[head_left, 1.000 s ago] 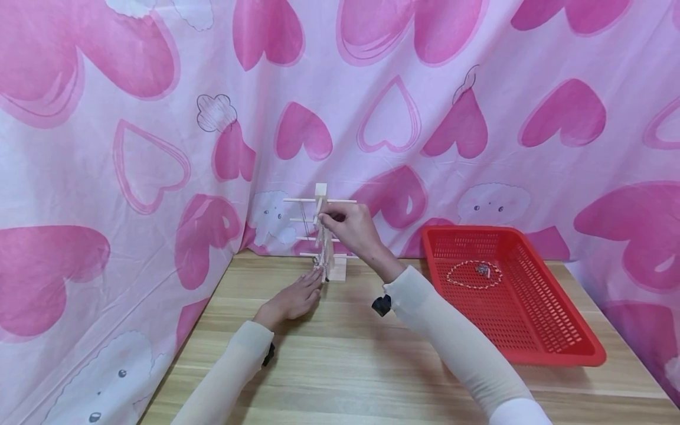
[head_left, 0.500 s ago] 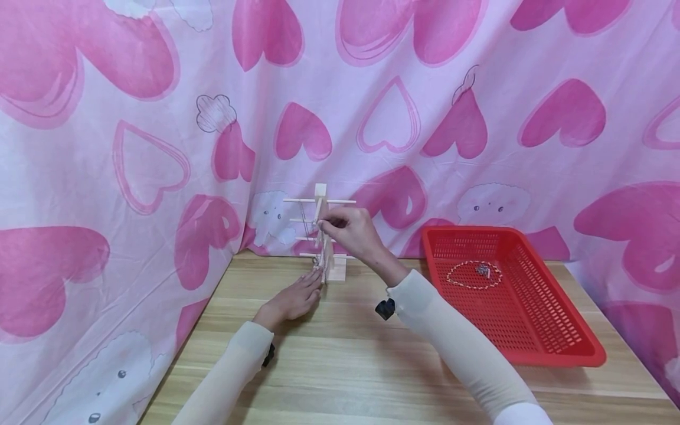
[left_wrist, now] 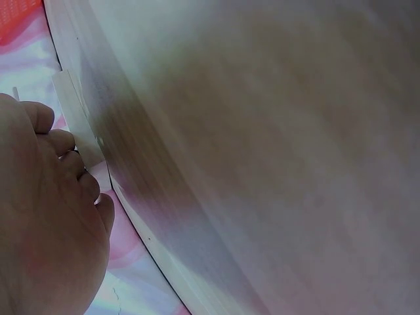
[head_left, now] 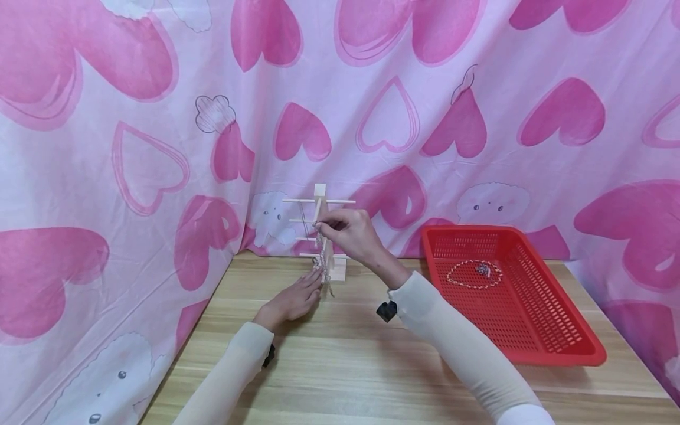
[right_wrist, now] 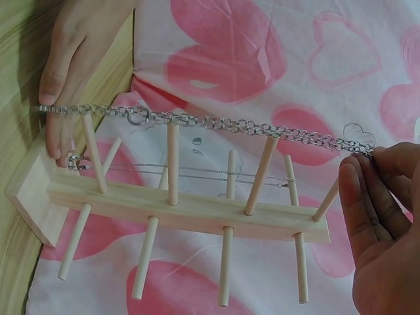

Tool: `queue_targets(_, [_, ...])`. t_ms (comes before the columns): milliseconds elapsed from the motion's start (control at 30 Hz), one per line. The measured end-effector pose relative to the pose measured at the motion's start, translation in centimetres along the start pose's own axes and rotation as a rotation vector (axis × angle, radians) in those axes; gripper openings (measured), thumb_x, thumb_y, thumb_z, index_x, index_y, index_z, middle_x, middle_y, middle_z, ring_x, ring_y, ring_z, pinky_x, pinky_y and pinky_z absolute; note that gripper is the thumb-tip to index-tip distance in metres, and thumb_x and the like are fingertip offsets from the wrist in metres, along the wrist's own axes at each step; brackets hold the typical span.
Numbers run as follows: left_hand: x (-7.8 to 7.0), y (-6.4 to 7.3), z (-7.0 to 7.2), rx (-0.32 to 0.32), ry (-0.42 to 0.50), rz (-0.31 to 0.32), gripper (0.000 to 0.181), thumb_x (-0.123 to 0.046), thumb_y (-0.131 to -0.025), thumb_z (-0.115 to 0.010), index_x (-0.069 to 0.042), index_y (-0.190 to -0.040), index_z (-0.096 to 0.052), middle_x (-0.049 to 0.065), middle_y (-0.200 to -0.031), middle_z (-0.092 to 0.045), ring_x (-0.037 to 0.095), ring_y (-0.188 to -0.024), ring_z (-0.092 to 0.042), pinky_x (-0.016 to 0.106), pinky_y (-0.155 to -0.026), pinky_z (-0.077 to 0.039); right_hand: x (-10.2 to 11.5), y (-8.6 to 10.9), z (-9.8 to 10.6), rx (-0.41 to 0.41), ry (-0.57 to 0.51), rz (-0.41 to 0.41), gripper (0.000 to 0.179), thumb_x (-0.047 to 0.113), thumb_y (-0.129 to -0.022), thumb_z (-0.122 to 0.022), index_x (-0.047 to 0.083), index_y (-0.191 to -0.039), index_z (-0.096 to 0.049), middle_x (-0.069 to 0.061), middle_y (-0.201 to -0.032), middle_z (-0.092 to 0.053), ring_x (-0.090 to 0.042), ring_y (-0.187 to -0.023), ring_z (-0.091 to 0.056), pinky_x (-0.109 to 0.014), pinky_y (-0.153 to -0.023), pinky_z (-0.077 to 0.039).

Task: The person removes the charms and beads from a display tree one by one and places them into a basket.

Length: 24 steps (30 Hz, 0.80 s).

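Right wrist view: a silver metal link chain [right_wrist: 216, 123] is pinched at the wooden peg stand.

The chain runs taut along the pale wooden jewellery stand with round dowel pegs [right_wrist: 187, 207], beside several pegs, and its far end reaches the stand's base. The right hand [right_wrist: 387, 230] grips the chain's near end, its fingers [right_wrist: 357, 197] curled and pinching the links. A thinner silver chain [right_wrist: 197, 172] hangs between pegs lower down. The left hand [head_left: 291, 300] lies flat with straight fingers, touching the stand's base on the light wood-grain surface [head_left: 345, 366]. To the right sits a red perforated plastic basket [head_left: 563, 348] holding a beaded red-and-white necklace [head_left: 473, 275]. A pink heart-print cloth [head_left: 159, 147] hangs behind.
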<state>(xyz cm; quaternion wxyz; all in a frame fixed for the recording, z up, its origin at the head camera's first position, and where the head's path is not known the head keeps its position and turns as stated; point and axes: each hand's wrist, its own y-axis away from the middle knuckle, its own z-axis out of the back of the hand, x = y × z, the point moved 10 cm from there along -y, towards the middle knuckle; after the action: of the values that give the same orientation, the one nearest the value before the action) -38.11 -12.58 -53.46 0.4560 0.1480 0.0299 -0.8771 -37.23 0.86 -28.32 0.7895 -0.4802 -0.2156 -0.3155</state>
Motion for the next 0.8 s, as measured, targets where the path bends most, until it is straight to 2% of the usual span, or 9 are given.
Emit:
queue_targets(433, [-0.1,0.0,0.1,-0.014,0.003,-0.007,0.057,-0.024,-0.116,-0.03,0.003,-0.166,-0.028,0.019,-0.178,-0.017,0.039,-0.166,-0.018,0.055,-0.135,-0.022,0.0,0.0,0.6,-0.03,-0.002,0.013,0.009,0.003,-0.094,-0.077,0.001,-0.098,-0.084,-0.013,-0.093,-0.083,-0.021,-0.076,-0.077,-0.026,-0.071,-0.066])
queue_targets(633, [0.0,-0.1,0.1,-0.013,0.002,-0.003,0.057,-0.023,-0.116,-0.03,0.002,-0.167,-0.026,0.018,-0.178,-0.015,0.038,-0.166,-0.016,0.054,-0.136,-0.021,0.1,-0.1,1.7,-0.054,-0.012,0.017,0.011,0.002,-0.094,-0.076,0.0,-0.102,-0.084,-0.014,-0.096,-0.083,-0.022,-0.077,-0.077,-0.029,-0.071,-0.066])
queue_targets(800, [0.0,0.0,0.0,0.002,-0.009,0.005,0.058,-0.026,-0.116,-0.028,0.001,-0.167,-0.023,0.017,-0.179,-0.011,0.036,-0.167,-0.015,0.053,-0.136,-0.02,-0.1,-0.1,3.0,-0.082,-0.016,0.02,0.012,0.002,-0.095,-0.075,0.001,-0.102,-0.084,-0.012,-0.092,-0.082,-0.02,-0.074,-0.075,-0.024,-0.07,-0.064])
